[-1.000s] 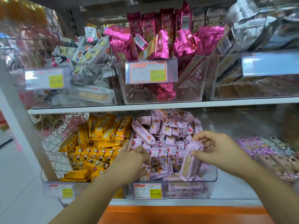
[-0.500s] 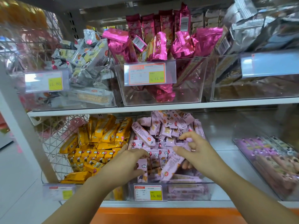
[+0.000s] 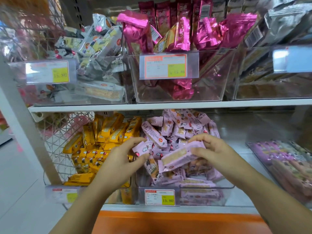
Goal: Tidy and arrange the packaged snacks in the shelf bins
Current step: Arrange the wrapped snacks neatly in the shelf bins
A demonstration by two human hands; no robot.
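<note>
A clear bin (image 3: 228, 191) on the lower shelf holds a heap of pale pink wafer packs (image 3: 179, 127). Over its front half my right hand (image 3: 212, 149) grips a long pink wafer pack (image 3: 179, 157), lifted above the heap and tilted down to the left. My left hand (image 3: 121, 159) pinches a smaller pink pack (image 3: 141, 148) between thumb and fingers at the bin's left side. The two packs are close but apart.
A wire basket of yellow wafer packs (image 3: 101, 137) sits left of the pink bin. A tray of purple packs (image 3: 283, 159) lies to the right. Above the white shelf board (image 3: 168, 105) stand bins of grey-white packs (image 3: 94, 46), magenta packs (image 3: 168, 36) and silver packs (image 3: 278, 27).
Both hands have risen out of the heap. My right hand now holds one long pink pack lifted clear, and my left hand has picked up a small pink pack.
</note>
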